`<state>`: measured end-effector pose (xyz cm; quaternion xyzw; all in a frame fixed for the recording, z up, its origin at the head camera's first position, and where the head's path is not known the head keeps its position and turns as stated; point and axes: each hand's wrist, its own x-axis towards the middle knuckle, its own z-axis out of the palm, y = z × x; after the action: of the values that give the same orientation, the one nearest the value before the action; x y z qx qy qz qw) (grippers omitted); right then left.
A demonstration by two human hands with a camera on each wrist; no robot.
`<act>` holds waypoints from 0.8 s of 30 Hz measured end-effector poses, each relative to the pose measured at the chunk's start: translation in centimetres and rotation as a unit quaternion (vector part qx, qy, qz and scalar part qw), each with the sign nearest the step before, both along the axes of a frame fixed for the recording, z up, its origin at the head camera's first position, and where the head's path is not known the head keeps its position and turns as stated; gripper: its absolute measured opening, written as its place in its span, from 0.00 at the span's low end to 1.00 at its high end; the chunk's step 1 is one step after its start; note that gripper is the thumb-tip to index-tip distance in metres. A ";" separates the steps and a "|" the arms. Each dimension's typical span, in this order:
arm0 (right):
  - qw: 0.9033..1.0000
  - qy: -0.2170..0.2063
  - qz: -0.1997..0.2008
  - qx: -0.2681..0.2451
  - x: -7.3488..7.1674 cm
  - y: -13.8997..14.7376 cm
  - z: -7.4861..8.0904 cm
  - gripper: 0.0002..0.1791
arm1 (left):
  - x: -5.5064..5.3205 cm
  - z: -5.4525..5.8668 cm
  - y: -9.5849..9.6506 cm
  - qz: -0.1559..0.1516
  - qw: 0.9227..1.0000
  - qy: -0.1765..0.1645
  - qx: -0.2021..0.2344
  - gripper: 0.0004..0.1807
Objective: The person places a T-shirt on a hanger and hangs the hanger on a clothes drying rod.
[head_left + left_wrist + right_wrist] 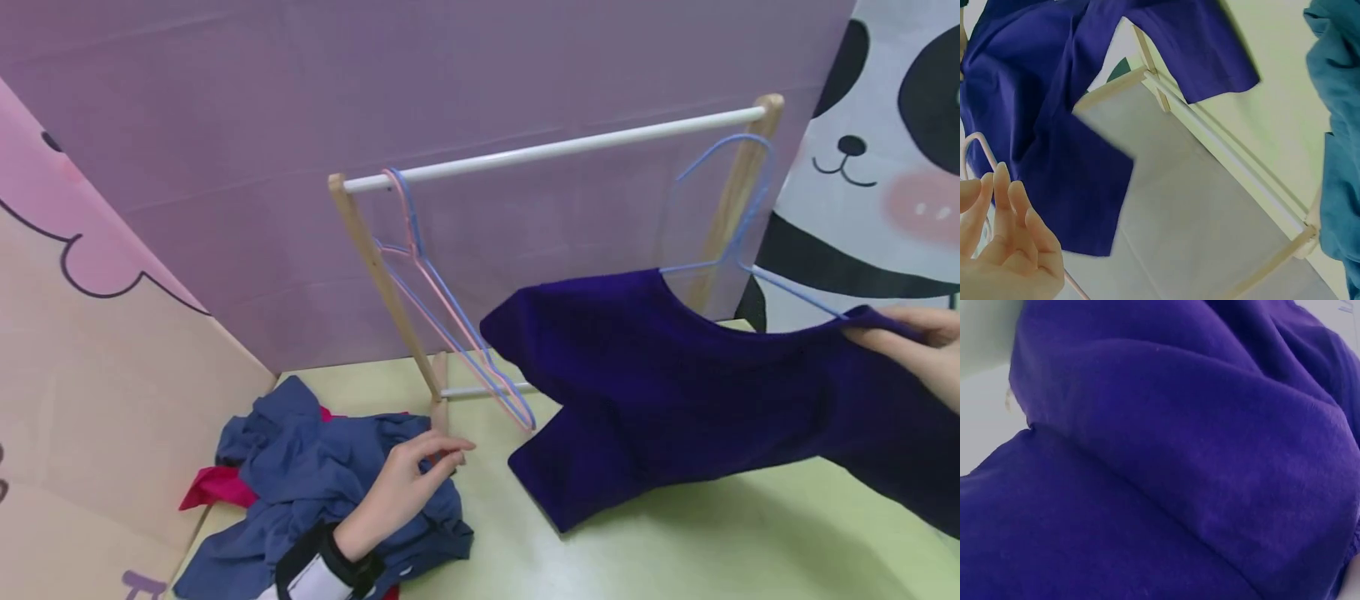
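A dark purple short-sleeved shirt (675,392) hangs on a light-blue hanger (753,208) at the right of the head view. My right hand (911,342) pinches the shirt's shoulder by the neckline, near the end of the hanger's arm. In the right wrist view the purple cloth (1166,456) fills nearly everything and hides most of that hand. My left hand (408,483) hovers over the blue clothes, fingers loosely bent and holding nothing. The left wrist view shows this hand (1013,250) with a pink hanger's hook (982,147) behind its fingertips.
A rack with a white bar (562,150) and wooden legs stands by the purple backdrop. Pink and blue hangers (457,312) hang at its left end. Crumpled blue clothes (300,467) lie at the left with red cloth (221,487) beneath, on a pale yellow table (540,558).
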<state>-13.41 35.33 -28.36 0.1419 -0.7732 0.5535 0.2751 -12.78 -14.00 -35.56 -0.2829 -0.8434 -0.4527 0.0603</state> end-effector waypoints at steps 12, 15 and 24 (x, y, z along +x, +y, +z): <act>0.992 -0.086 -0.090 -0.009 -3.7 0.4 4.8 0.16 | 0.5 -0.6 -1.2 0.026 0.998 -0.050 -0.034 0.09; 0.985 -0.131 -0.115 0.005 -4.1 0.2 5.5 0.15 | 0.5 -0.6 -1.4 0.024 0.997 -0.057 -0.041 0.09; 0.971 -0.139 -0.178 0.077 -5.0 -1.1 5.6 0.12 | 0.8 -1.1 -2.0 0.025 0.997 -0.063 -0.045 0.09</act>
<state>-18.37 34.23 -22.77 -0.0560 -0.8571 0.4484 0.2472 -12.01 -16.01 -36.69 -0.2355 -0.8719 -0.4292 0.0053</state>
